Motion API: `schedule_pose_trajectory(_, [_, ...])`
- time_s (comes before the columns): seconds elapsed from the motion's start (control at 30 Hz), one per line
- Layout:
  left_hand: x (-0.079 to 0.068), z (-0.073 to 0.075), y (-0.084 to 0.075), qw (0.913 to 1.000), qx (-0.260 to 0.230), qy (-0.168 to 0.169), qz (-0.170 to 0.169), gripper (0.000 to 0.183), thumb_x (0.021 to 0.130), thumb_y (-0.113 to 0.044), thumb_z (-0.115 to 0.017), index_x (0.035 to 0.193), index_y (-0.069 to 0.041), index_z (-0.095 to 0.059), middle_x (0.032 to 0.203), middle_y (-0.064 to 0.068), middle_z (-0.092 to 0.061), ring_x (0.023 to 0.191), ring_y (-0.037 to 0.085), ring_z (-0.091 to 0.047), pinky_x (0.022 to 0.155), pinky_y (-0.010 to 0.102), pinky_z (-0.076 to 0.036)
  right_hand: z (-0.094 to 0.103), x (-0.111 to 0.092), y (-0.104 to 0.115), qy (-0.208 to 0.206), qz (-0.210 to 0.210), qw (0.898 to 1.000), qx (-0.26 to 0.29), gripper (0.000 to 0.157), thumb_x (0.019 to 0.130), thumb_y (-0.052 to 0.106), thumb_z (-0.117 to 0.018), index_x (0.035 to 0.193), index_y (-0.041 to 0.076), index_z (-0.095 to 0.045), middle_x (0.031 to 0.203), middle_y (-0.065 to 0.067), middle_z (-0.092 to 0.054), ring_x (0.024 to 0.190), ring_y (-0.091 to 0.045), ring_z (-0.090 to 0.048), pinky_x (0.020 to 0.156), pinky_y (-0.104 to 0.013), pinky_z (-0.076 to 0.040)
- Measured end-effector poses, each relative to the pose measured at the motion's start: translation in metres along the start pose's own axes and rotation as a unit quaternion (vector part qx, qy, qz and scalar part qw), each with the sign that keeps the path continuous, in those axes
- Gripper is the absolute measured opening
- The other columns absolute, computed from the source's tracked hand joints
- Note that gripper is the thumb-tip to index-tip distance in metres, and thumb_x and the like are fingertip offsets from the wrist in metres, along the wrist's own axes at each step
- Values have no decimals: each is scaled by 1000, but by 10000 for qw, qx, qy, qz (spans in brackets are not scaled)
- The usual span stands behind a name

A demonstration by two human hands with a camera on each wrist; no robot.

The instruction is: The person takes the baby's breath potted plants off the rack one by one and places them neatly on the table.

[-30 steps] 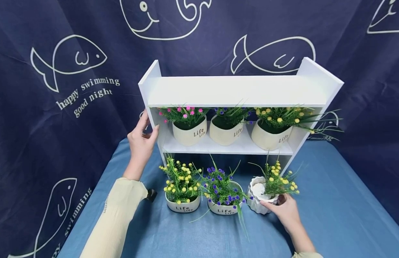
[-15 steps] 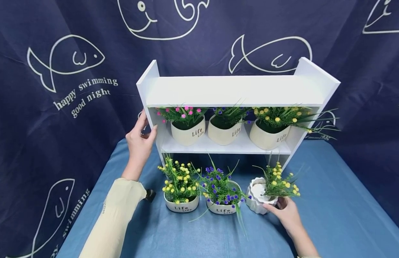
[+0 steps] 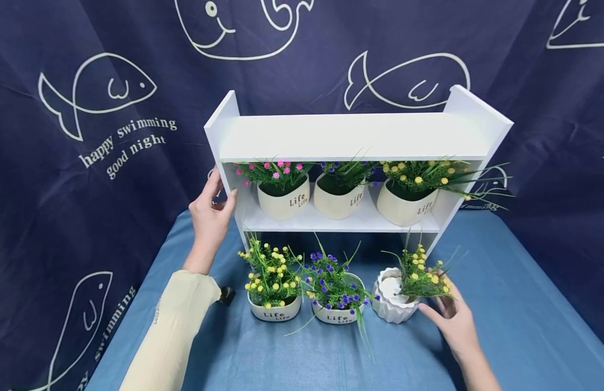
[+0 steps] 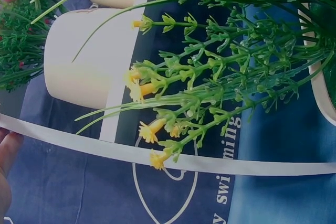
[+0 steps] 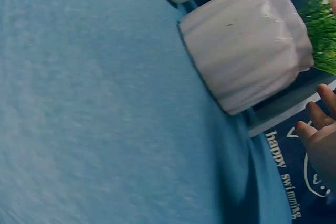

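My left hand grips the left side panel of a white shelf, thumb at the front edge and fingers behind. Part of that hand shows at the left wrist view's edge, against the thin panel. At lower right stands a white fluted pot with yellow flowers leaning out over its right side. My right hand is right beside it, fingers spread, fingertips partly behind the blooms. In the right wrist view this hand is apart from the fluted pot.
Three cream pots stand on the middle shelf, with pink flowers, blue flowers and yellow flowers. Oval pots with yellow flowers and purple flowers stand before the lower level. A dark fish-print curtain hangs behind the blue cloth.
My right hand has let go of the white fluted pot's rim and moved right and up to the yellow flowers. My left hand keeps its grip on the shelf; the view shifts slightly.
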State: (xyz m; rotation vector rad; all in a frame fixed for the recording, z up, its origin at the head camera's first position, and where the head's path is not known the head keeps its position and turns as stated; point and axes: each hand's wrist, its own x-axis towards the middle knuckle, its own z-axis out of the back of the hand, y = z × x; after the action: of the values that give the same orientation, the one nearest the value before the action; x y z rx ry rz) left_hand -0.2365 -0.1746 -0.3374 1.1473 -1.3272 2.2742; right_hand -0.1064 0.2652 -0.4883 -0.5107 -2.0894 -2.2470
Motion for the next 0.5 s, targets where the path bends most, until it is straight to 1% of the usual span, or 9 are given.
schedule_pose_trajectory(0.07, [0, 0, 0, 10000, 2, 1, 8, 62, 90, -5, -65, 147, -21, -45, 136, 8, -60, 114, 27, -65, 71, 0, -49, 4, 0, 5, 12, 187, 9998, 77, 82, 82, -20, -61, 152, -4, -20, 149, 11, -40, 122, 16, -43, 101, 0, -34])
schedule_pose_trajectory(0.17, [0, -1, 1, 10000, 20, 0, 18, 62, 91, -5, -65, 147, -22, -44, 136, 7, -60, 114, 27, -65, 71, 0, -49, 9, 1, 12, -57, 333, 9994, -34, 81, 84, -18, -60, 153, 3, -24, 143, 16, -44, 125, 14, -42, 103, -1, -33])
schedule_pose_trajectory(0.27, [0, -1, 1, 10000, 23, -12, 17, 62, 91, -5, -65, 146, -22, -45, 135, 7, -61, 113, 27, -65, 71, 0, -49, 11, 4, 20, -94, 642, 9976, 228, 78, 83, -21, -58, 152, 0, -26, 141, 14, -50, 127, 10, -44, 105, -3, -34])
schedule_pose_trajectory(0.33, [-1, 0, 1, 10000, 11, -25, 6, 62, 91, -4, -65, 146, -22, -45, 134, 8, -61, 113, 27, -66, 71, 1, -49, 12, 6, 26, -124, 890, 9950, 432, 77, 81, -25, -55, 149, -3, -29, 137, 13, -54, 126, 5, -48, 103, -5, -37])
schedule_pose_trajectory(0.37, [-1, 0, 1, 10000, 7, -27, -5, 62, 91, -4, -65, 146, -21, -45, 134, 8, -62, 113, 28, -66, 71, 1, -50, 12, 8, 29, -140, 982, 9938, 509, 75, 80, -27, -54, 148, -6, -29, 137, 11, -55, 127, 2, -49, 103, -5, -38])
schedule_pose_trajectory(0.5, [-1, 0, 1, 10000, -22, -17, -22, 61, 91, -4, -65, 146, -21, -45, 135, 9, -61, 113, 28, -65, 72, 0, -49, 15, 14, 40, -219, 1144, 9926, 356, 67, 80, -28, -55, 142, -12, -36, 138, 4, -57, 128, -2, -50, 104, -7, -39])
